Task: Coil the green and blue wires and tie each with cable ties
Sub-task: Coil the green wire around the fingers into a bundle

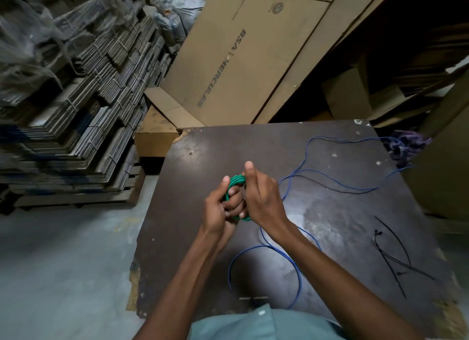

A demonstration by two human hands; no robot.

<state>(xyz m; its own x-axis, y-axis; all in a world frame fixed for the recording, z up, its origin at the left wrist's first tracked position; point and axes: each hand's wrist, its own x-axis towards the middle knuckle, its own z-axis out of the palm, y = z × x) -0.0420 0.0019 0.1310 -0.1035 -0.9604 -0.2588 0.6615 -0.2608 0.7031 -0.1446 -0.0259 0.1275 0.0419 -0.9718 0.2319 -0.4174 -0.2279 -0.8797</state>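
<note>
**Both hands closed on the green coil**

The left hand [220, 210] is curled around the green wire [237, 181], coiled into one small bundle. The right hand [261, 197] pinches the same coil from the other side. One blue wire [291, 259] lies loose on the bench [203, 250], under and right of the hands. Three black ties [392, 250] lie well apart, further right.

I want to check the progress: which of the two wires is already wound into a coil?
The green wire: it is a tight coil held in both hands. The blue wire lies loose across the table.
</note>
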